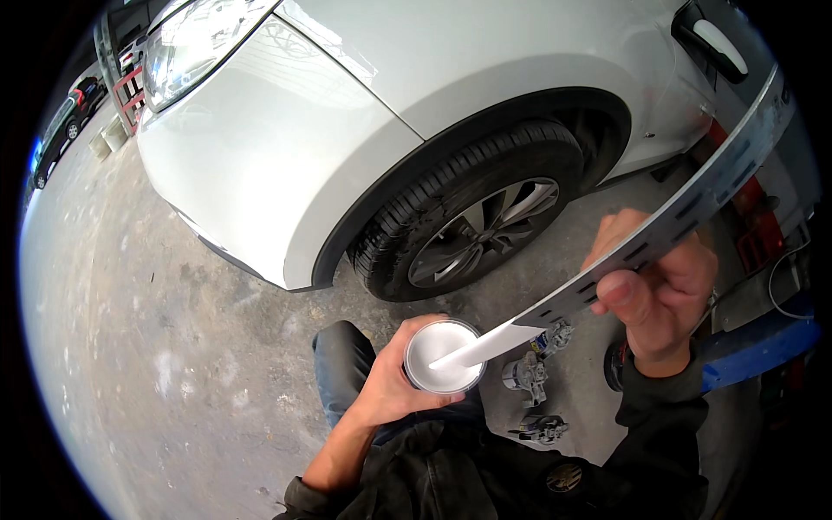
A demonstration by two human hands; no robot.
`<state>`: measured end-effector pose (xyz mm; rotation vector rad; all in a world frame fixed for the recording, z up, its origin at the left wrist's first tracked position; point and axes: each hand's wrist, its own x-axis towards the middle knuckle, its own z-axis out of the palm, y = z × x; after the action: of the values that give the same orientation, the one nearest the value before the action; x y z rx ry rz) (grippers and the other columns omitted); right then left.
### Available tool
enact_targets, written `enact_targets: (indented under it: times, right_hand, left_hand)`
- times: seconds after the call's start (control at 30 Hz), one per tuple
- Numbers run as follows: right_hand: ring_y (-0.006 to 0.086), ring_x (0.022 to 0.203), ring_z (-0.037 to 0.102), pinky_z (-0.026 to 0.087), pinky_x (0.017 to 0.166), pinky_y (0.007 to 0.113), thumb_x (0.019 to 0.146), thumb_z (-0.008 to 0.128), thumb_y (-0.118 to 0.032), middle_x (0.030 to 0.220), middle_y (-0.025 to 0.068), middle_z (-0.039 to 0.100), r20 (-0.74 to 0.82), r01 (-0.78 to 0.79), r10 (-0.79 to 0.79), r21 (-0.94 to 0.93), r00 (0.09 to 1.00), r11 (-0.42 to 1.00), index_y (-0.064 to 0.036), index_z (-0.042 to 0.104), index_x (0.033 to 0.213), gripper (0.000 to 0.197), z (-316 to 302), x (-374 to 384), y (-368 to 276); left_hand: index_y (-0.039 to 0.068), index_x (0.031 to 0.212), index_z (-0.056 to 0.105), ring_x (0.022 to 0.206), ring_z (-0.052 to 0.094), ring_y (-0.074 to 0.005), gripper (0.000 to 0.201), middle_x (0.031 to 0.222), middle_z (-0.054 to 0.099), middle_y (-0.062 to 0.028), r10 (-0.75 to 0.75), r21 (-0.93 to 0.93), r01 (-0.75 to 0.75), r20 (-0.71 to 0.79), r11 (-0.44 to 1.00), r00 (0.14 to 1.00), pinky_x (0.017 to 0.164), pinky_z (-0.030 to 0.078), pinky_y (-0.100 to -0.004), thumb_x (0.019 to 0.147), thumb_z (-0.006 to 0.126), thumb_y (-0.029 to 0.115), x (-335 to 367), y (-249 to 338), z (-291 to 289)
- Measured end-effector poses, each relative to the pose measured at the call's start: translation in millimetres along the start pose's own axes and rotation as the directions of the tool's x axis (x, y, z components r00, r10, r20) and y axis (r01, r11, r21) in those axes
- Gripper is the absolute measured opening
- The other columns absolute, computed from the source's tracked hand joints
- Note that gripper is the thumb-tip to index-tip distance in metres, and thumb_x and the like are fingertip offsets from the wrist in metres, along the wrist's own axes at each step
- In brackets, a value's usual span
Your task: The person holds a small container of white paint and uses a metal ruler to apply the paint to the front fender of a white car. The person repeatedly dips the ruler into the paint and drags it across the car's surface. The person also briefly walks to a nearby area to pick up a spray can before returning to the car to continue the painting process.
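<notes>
White paint fills the cup (444,354); the grey metal strip (659,234) has dark slots and a white-coated tip; the car (364,95) is white.

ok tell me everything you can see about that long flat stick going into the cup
The long flat metal stirring stick is a grey strip with dark slots along it. Its lower end is coated white and dips into the small round cup of white paint. It slants up to the right, pinched in the right hand; the left hand holds the cup.
</notes>
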<state>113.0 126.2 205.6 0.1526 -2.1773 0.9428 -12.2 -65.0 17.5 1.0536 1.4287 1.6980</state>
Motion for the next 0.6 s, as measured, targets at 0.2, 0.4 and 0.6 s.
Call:
enact_targets:
  times: [0.2, 0.4, 0.6]
  right_hand:
    - [0.0119, 0.055, 0.051, 0.036, 0.048, 0.025, 0.090, 0.074, -0.032, 0.067, 0.0078, 0.060, 0.027, 0.040, -0.040, -0.014, 0.999, 0.999, -0.0014, 0.058, 0.079, 0.036, 2.8, 1.1, 1.3]
    - [0.0136, 0.056, 0.055, 0.039, 0.049, 0.027, 0.086, 0.076, -0.019, 0.070, 0.0079, 0.064, 0.193, 0.100, -0.089, -0.051, 0.977, 0.994, 0.0006, 0.065, 0.083, 0.023, 8.7, 3.9, 5.3]
    - [0.0160, 0.051, 0.059, 0.043, 0.048, 0.030, 0.086, 0.073, -0.007, 0.065, 0.0084, 0.064, 0.168, -0.072, 0.084, -0.076, 0.982, 0.994, 0.0006, 0.066, 0.087, 0.010, 52.0, -28.6, 34.0]
  left_hand:
    - [0.004, 0.136, 0.048, 0.122, 0.053, -0.0184, 0.095, 0.130, 0.056, -0.0073, -0.037, -0.035, 0.037, -0.014, 0.999, 0.999, 0.105, 0.041, -0.0338, 0.053, 0.094, 0.009, -0.3, 1.4, -0.5]
    - [0.005, 0.137, 0.047, 0.119, 0.055, -0.0169, 0.090, 0.126, 0.057, -0.0069, -0.005, -0.028, 0.004, -0.009, 1.000, 1.000, 0.103, 0.044, -0.0337, 0.060, 0.093, 0.012, 1.0, 0.0, -1.5]
    - [0.004, 0.137, 0.047, 0.122, 0.053, -0.0164, 0.089, 0.128, 0.056, -0.0073, 0.021, -0.050, -0.023, -0.036, 0.998, 0.999, 0.104, 0.043, -0.0335, 0.060, 0.092, 0.009, 6.0, 6.3, 2.2]
